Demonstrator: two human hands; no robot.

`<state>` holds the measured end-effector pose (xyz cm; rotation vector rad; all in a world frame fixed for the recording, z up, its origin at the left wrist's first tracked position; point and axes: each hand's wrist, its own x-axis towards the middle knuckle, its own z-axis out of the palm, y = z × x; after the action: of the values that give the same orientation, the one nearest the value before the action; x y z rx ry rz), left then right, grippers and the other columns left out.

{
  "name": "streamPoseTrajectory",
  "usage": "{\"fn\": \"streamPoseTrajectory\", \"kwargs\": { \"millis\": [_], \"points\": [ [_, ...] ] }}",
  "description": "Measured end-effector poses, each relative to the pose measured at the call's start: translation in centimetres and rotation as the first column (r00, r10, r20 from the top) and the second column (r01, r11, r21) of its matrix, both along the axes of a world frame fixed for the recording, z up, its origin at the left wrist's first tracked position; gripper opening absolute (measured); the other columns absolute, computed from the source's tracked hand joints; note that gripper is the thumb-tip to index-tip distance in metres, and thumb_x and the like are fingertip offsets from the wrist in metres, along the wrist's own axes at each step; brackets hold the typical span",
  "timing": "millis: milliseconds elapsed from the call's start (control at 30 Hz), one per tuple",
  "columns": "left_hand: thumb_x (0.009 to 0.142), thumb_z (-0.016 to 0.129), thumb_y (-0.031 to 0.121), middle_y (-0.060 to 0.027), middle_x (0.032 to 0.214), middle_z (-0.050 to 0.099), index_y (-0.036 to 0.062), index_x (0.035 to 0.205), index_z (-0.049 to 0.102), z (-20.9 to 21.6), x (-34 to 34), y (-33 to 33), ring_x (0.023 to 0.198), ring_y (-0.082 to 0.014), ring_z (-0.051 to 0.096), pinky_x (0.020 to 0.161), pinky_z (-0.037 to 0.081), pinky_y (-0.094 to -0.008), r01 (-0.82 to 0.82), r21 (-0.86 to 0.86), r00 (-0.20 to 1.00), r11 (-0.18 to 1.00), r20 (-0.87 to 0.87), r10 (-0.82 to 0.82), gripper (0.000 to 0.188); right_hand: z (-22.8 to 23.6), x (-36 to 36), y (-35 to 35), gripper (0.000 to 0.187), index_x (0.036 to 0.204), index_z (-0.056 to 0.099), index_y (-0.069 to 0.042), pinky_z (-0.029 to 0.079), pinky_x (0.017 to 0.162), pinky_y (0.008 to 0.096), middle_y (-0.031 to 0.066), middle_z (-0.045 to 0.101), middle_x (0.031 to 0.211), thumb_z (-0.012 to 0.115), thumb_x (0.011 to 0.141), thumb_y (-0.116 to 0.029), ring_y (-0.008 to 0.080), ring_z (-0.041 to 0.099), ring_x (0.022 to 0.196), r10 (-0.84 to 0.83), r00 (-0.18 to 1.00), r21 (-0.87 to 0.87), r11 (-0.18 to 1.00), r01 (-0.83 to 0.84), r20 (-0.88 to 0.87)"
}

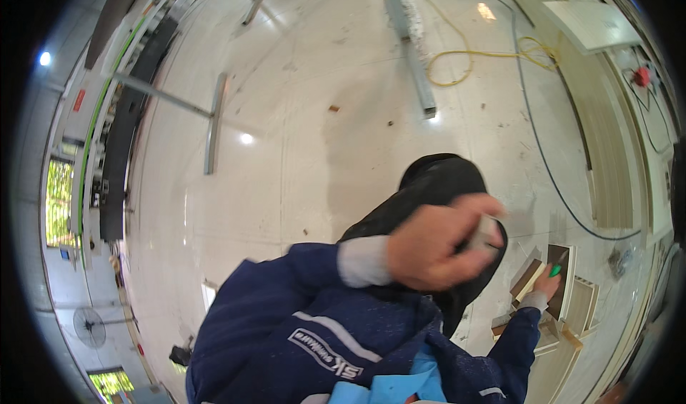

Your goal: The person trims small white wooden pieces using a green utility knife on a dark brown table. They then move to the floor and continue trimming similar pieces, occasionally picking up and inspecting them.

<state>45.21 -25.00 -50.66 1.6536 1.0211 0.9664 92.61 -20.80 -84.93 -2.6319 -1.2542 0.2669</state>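
Glossy pale floor tiles [279, 168] spread below the person. Over the black-trousered leg [443, 179], the blurred left hand [432, 250] curls its fingers around a small whitish-grey object [485, 234], its kind unclear. Off to the right, the right hand [546, 287] grasps a small bright-green object [555, 270] beside a brown-faced, cream-edged board [563, 279]. Farther out lies a looped yellow hose [450, 84].
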Motion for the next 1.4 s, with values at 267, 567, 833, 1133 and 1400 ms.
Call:
{"fn": "streamPoseTrajectory", "kwargs": {
  "millis": [267, 567, 833, 1133, 1400],
  "points": [
    [0.098, 0.062, 0.006, -0.0004, 0.101, 0.058, 0.0103, 0.132, 0.051, -4.1, -16.2, 5.5, 0.091, -0.0141, 0.065, 0.084, 0.058, -0.0314, -0.735, -0.291, 0.677, 0.613, -0.252, 0.692, 0.036, -14.6, 0.2, -12.7, 0.062, 0.134, 0.060, 0.001, 0.031, 0.123, 0.0551, 0.0267, 0.029, 0.165, 0.061, 0.102, -0.051, 0.0393, 0.028, 0.155, -0.186, 0.979, -0.295, 0.934, 0.204, 0.086],
    [0.099, 0.056, 0.025, 0.0045, 0.072, 0.046, 0.0120, 0.105, 0.065, -26.2, -16.3, 15.1, 0.054, -0.0086, 0.041, 0.048, 0.037, -0.0308, -0.648, -0.709, 0.677, 0.278, -0.370, 0.636, 0.017, -12.2, -0.6, -10.3, 0.058, 0.129, 0.058, 0.009, 0.026, 0.127, 0.0469, 0.0280, 0.031, 0.165, 0.069, 0.099, -0.040, 0.0417, 0.028, 0.155, -0.151, 0.987, -0.250, 0.955, 0.158, 0.047],
    [0.102, 0.056, 0.033, -0.0119, 0.097, 0.077, 0.0040, 0.120, 0.075, -38.0, -4.7, 23.6, 0.090, -0.0232, 0.071, 0.082, 0.054, -0.0353, -0.553, -0.400, 0.768, 0.731, -0.585, 0.262, 0.039, -10.2, 0.1, -10.5, 0.055, 0.134, 0.060, 0.006, 0.029, 0.126, 0.0442, 0.0294, 0.030, 0.165, 0.068, 0.100, -0.037, 0.0432, 0.033, 0.152, -0.216, 0.975, -0.390, 0.904, 0.178, -0.056],
    [0.095, 0.070, 0.044, -0.0116, 0.118, 0.077, 0.0116, 0.129, 0.071, -46.2, 1.8, 47.5, 0.110, -0.0301, 0.072, 0.096, 0.055, -0.0420, -0.739, -0.133, 0.472, 0.660, -0.801, 0.367, 0.047, -1.1, 0.6, -10.2, 0.028, 0.103, 0.065, -0.001, 0.051, 0.079, 0.0481, 0.0232, 0.069, 0.106, 0.067, 0.100, -0.028, 0.0374, 0.068, 0.094, -0.301, 0.923, -0.433, 0.884, 0.177, -0.238],
    [0.097, 0.071, 0.040, -0.0050, 0.106, 0.076, 0.0069, 0.126, 0.071, -46.8, 1.1, 49.9, 0.089, -0.0188, 0.068, 0.078, 0.053, -0.0333, -0.605, -0.477, 0.731, 0.638, -0.650, 0.207, 0.044, 1.3, -4.7, -5.0, 0.027, 0.089, 0.059, -0.001, 0.048, 0.066, 0.0419, 0.0146, 0.059, 0.075, 0.069, 0.099, -0.024, 0.0266, 0.057, 0.068, -0.226, 0.904, -0.362, 0.928, 0.087, -0.364]
  ]
}}
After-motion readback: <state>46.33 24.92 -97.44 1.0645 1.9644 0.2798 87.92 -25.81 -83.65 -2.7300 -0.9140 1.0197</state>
